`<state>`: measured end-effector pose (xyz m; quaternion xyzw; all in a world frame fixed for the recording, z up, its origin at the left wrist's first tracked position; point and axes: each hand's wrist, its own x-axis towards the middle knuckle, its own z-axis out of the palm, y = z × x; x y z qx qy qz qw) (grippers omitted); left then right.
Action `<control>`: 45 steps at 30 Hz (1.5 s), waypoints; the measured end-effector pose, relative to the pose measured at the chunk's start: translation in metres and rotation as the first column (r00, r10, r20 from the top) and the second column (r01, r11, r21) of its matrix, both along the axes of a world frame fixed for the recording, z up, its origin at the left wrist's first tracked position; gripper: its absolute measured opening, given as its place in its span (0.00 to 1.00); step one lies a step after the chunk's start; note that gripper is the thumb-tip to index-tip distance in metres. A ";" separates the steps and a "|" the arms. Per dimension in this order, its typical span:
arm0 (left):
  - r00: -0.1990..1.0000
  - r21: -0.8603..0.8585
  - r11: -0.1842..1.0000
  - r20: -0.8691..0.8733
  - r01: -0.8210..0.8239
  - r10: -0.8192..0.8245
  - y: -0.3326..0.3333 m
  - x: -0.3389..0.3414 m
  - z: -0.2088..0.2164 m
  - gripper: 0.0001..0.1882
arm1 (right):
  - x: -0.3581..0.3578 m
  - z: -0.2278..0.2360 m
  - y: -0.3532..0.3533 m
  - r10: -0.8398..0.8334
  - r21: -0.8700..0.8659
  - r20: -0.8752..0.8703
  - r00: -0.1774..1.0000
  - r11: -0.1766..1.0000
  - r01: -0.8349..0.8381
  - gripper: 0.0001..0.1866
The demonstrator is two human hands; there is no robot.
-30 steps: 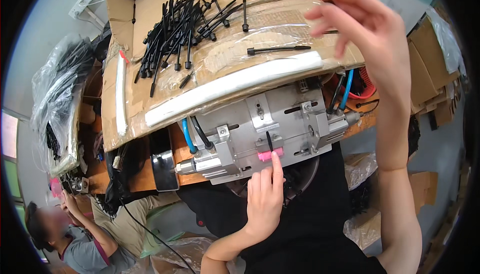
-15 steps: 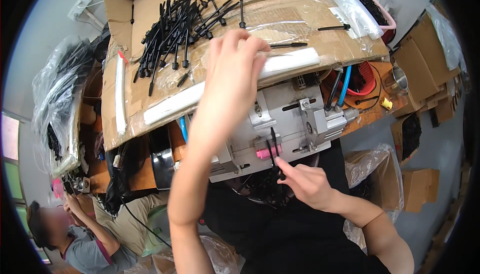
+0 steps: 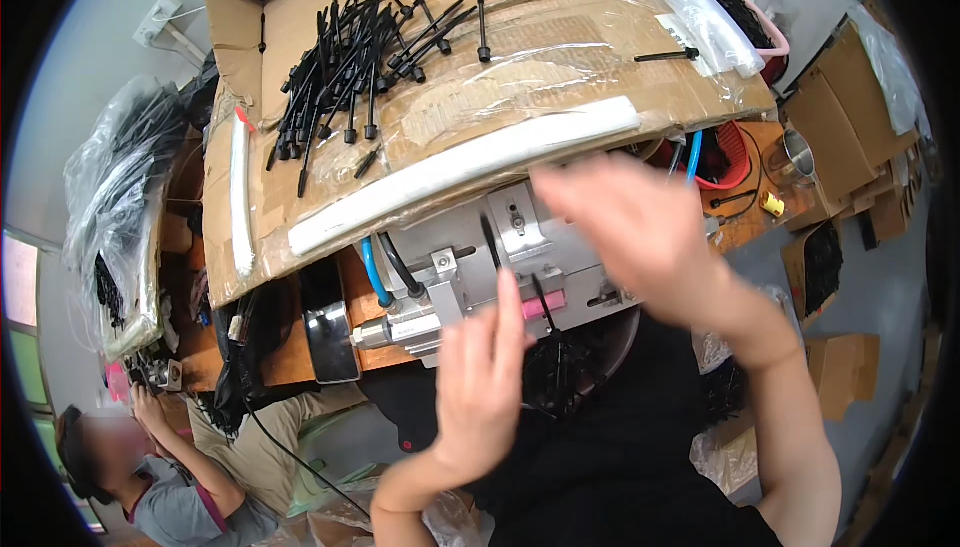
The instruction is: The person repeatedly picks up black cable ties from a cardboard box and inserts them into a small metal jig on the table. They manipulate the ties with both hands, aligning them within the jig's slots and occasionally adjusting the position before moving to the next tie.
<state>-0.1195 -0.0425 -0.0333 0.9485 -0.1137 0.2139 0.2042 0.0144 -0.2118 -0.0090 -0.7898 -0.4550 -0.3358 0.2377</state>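
Observation:
My left hand (image 3: pixel 478 382) is in front of the grey metal fixture (image 3: pixel 520 237). Its fingers are closed on a slim black plastic strip (image 3: pixel 489 237) that points up past the fingertips; its lower end is hidden. Another black strip (image 3: pixel 542 297) stands against a pink block (image 3: pixel 546 304) at the fixture's front edge. Over the fixture's right side, my right hand (image 3: pixel 630 232) is smeared by motion, and whether it holds anything does not show. Beneath the front edge sits a dark round bowl (image 3: pixel 628 342) with black pieces in it.
Behind the fixture slopes a cardboard sheet (image 3: pixel 560 62) bearing a pile of black knob-ended strips (image 3: pixel 350 67) and a white padded roll (image 3: pixel 470 167). Blue hoses (image 3: pixel 375 272) rise at left. A red basket (image 3: pixel 738 157) and metal cup (image 3: pixel 795 155) stand right. A co-worker (image 3: pixel 180 487) sits at lower left.
My left hand has come down from the cardboard to the fixture's front; the black strip beside the roll is gone from there. My right hand has left the pink block and swung up and right.

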 end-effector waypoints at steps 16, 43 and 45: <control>0.989 0.018 0.998 -0.137 0.057 -0.054 -0.004 0.006 -0.012 0.33 | 0.005 0.036 -0.004 0.405 0.590 -0.682 0.608 0.796 0.131 0.07; 0.965 0.068 0.998 -0.260 -0.009 0.027 -0.035 -0.024 -0.034 0.41 | -0.093 -0.028 -0.039 -0.032 0.155 -0.745 0.667 0.963 0.220 0.33; 0.964 0.073 0.997 -0.265 -0.008 0.028 -0.039 -0.020 -0.035 0.41 | -0.091 -0.022 -0.040 -0.004 0.202 -0.768 0.640 0.947 0.249 0.31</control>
